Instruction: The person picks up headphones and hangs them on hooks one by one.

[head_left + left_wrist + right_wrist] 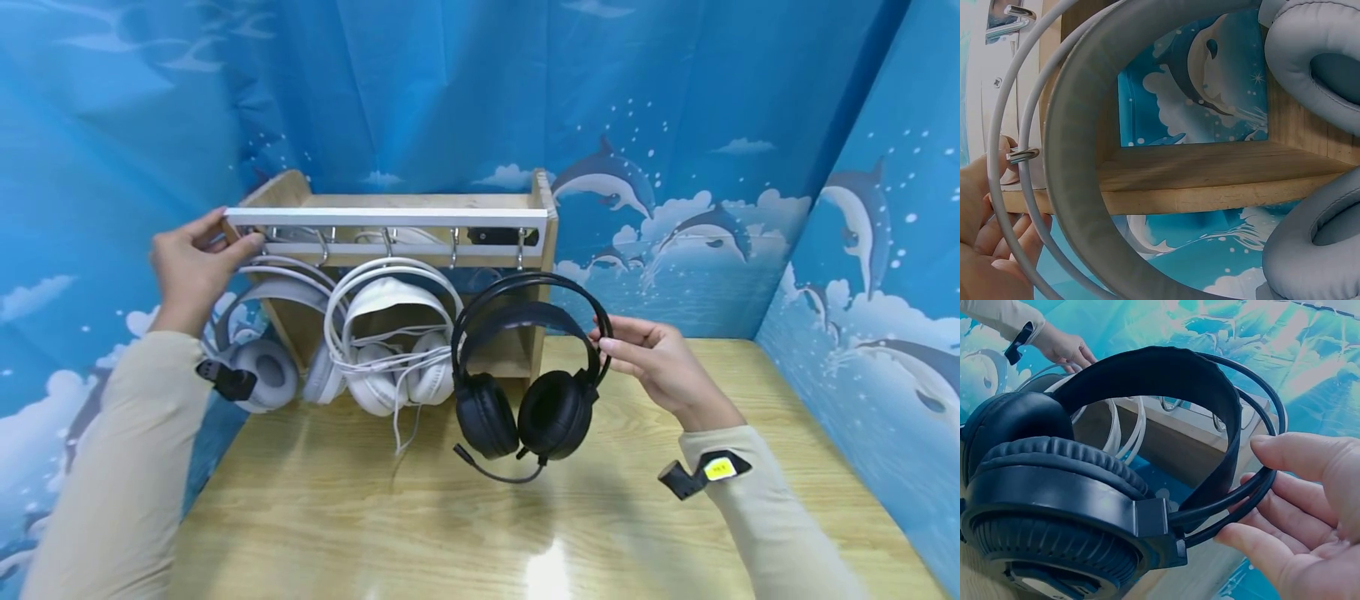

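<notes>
A black headset (557, 414) with a boom microphone hangs over the tabletop in front of the wooden rack (550, 250). My right hand (667, 367) pinches the thin outer bands at the headset's right side between thumb and fingers. In the head view, the headband's top is just below the rightmost hook (521, 242). At the rack's far left end, my left hand (193, 271) grips the white hook rail (390, 218), thumb in front. Below that hand hang grey-white headphones (266, 371), their bands over a hook (1022, 155) in the left wrist view.
White headphones (371, 387) with a bundled cord hang mid-rail, the cord dangling. Several metal hooks line the rail. The rack stands at the back of the wood-grain table (375, 508). Blue dolphin-print curtains (480, 92) enclose the back and sides.
</notes>
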